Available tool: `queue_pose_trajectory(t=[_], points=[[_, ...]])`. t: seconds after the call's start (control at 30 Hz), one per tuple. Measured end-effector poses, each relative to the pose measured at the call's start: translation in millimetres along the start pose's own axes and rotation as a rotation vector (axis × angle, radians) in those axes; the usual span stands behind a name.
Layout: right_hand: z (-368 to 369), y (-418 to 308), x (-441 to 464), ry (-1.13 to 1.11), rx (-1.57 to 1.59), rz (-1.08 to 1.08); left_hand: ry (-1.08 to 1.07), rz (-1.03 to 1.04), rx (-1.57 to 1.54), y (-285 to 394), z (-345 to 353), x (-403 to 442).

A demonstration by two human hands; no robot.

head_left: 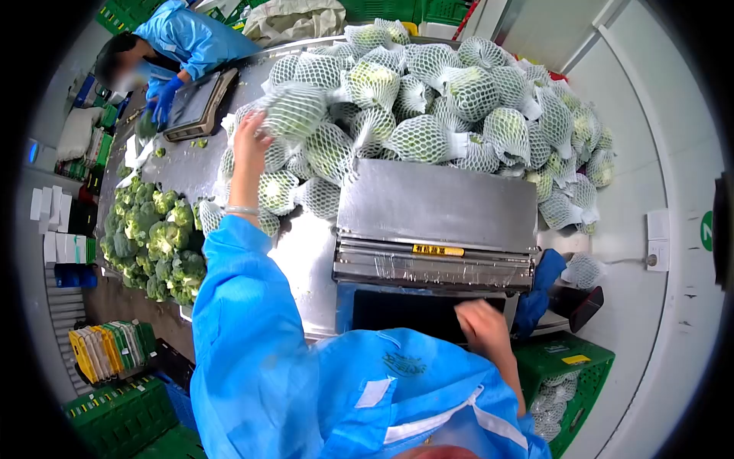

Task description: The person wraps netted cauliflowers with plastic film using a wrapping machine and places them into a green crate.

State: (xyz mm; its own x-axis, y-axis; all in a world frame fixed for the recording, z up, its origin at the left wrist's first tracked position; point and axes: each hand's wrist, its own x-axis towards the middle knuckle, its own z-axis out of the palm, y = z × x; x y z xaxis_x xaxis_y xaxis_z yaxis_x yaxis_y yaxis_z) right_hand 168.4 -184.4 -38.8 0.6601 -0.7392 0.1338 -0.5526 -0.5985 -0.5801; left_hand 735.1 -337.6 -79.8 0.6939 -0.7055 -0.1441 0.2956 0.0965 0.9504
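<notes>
My left hand [251, 143] reaches to the left side of the heap, its fingers closed against the near side of a pale green vegetable head in a white foam net [294, 112]. That head is slightly blurred and sits above the other netted heads [419, 139]. My right hand [482, 324] is curled over the front right of the film-wrapping machine [436, 203], close to my body; its inner side is hidden, so anything in it cannot be seen. Below the machine's film bar lies a dark flat plate [405, 312].
Loose broccoli [153, 233] is piled at the table's left. Behind it, a co-worker in blue [191, 38] has gloved hands by a scale [200, 105]. A green crate [569, 375] with netting stands at my right; more crates [122, 413] are stacked lower left.
</notes>
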Motion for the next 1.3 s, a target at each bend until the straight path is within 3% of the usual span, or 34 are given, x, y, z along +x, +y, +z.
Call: queue_pose_trajectory(t=[0.1,0.17,0.23,0.27,0.37,0.47,0.6,0.7,0.73,0.77,0.83,0.9,0.97,1.03,1.1,1.17,1.23,1.27,1.3], points=[[4.3,6.7,59.1,0.071,0.022,-0.168,-0.164,0.009,0.205,-16.1,38.1,-34.6],[11.6,12.9,93.4,0.065,0.080,-0.226,-0.309,0.137,0.490,-22.1,72.2,-47.8],[12.9,6.8,112.3,0.064,0.064,-0.300,-0.529,0.740,1.064,-13.1,111.3,-86.5],[14.2,3.4,116.6,0.066,0.066,-0.336,-0.589,0.731,1.030,-13.0,121.0,-100.0],[15.6,-0.5,102.4,0.046,0.122,-0.315,-0.590,0.951,1.451,2.0,125.1,-118.6],[31.1,20.3,58.2,-0.039,0.123,-0.192,-0.598,0.954,1.604,-0.2,118.6,-110.1],[41.3,32.7,11.7,-0.214,0.052,-0.199,-0.683,1.202,1.770,4.8,134.4,-107.8],[45.5,36.0,0.9,-0.194,0.022,-0.193,-0.925,0.840,1.779,12.1,145.2,-90.7],[38.0,29.7,2.5,-0.173,0.004,-0.178,-0.906,0.778,1.599,14.7,142.5,-75.6],[38.4,28.1,1.7,-0.148,0.018,-0.177,-0.893,0.549,1.507,18.9,142.1,-59.5],[39.6,27.8,2.4,-0.088,0.045,-0.183,-0.666,0.347,1.287,27.3,143.0,-46.2],[40.3,30.7,2.4,-0.103,0.093,-0.182,-0.650,-0.115,0.899,15.5,129.9,-21.6],[30.1,29.1,7.7,-0.136,0.135,-0.137,-0.545,-0.441,0.495,25.5,143.7,-65.8],[19.1,30.8,25.2,0.069,0.088,-0.170,-0.589,-0.597,0.087,14.7,163.6,-111.6],[2.5,25.3,51.5,0.266,0.174,0.050,-0.710,-0.760,-0.204,-0.8,178.7,-155.0],[-8.9,27.4,82.6,0.393,0.517,0.159,-0.803,-0.797,-0.184,-35.9,188.5,-189.4],[0.5,60.3,104.2,0.366,0.687,0.121,-0.810,-0.881,-0.031,-55.1,196.9,-224.1],[10.7,77.4,109.0,0.407,0.738,0.124,-0.933,-0.987,-0.087,-90.4,190.3,-220.7],[7.1,84.8,108.5,0.387,0.813,0.175,-0.872,-0.977,0.115,-87.8,193.0,-234.7]])
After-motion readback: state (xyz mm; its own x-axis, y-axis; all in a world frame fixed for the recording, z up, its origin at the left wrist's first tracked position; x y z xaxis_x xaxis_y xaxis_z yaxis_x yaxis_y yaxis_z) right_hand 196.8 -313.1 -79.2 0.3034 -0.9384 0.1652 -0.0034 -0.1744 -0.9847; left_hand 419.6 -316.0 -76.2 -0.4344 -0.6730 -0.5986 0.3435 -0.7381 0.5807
